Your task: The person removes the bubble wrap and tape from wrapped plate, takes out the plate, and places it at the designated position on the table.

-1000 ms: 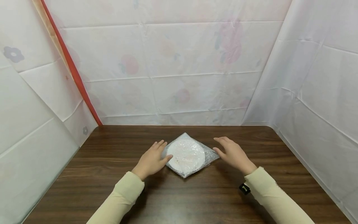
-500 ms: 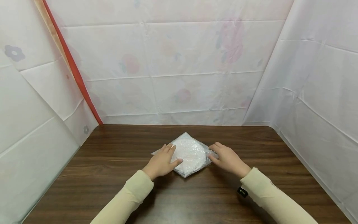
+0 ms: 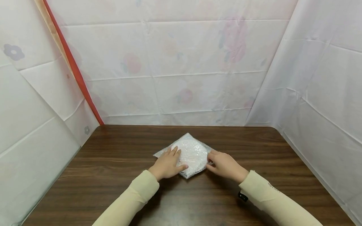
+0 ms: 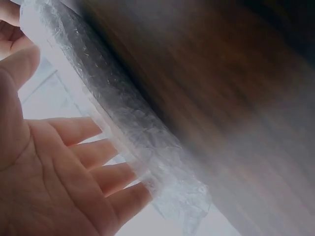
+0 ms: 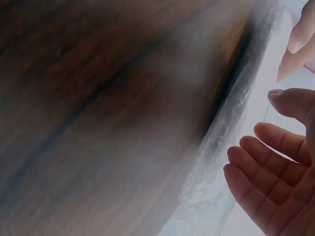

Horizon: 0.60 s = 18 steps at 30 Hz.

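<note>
A flat round white thing (image 3: 193,157), like a plate, lies in clear bubble wrap (image 3: 188,136) with pointed corners. My left hand (image 3: 167,164) rests on its left side, fingers spread and thumb over the near part. At the right edge is my right hand (image 3: 224,164), its fingers bent and its thumb apart from them; it hides the wrap's right corner. In the left wrist view, the straight fingers reach the edge of the bubble wrap (image 4: 128,98). The right wrist view shows loosely bent fingers (image 5: 268,162) beside the wrap, with nothing seen between them and the thumb.
The dark wood-grain table (image 3: 113,150) extends around the wrapped thing. Pale cloth with faint fruit prints (image 3: 169,62) hangs behind the table, and white cloth (image 3: 325,103) closes both sides. A red strip (image 3: 76,69) runs down the left corner.
My left hand has moved right and forward onto the wrapped thing. My right hand has moved left to its right edge, its fingers bending more. The wrapped thing has stayed nearly in place.
</note>
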Tool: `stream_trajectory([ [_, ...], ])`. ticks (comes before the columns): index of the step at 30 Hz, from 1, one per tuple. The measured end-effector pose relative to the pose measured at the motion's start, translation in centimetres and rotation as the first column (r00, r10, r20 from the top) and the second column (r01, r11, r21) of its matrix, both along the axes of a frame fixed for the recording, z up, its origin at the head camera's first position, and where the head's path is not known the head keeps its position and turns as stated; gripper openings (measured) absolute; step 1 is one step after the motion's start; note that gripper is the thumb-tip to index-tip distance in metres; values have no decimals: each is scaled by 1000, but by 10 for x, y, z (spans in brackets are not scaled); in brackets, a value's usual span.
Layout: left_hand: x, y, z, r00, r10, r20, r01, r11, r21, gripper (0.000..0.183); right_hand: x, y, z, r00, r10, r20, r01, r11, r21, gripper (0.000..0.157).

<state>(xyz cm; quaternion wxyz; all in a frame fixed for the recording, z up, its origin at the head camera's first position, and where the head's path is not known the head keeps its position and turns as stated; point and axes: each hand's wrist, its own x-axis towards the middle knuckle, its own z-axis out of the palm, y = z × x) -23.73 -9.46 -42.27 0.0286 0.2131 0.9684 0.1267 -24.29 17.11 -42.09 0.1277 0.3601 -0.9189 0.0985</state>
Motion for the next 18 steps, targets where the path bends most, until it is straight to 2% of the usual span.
stream_trajectory([
  [8,2,3,1,998,24,60,-23,999,-26,84,5,-4,-1,1000,0,-11,1,998,68,27],
  [18,4,5,0,994,35,101,-28,997,-71,84,8,-8,-3,985,52,-162,-27,988,153,35],
])
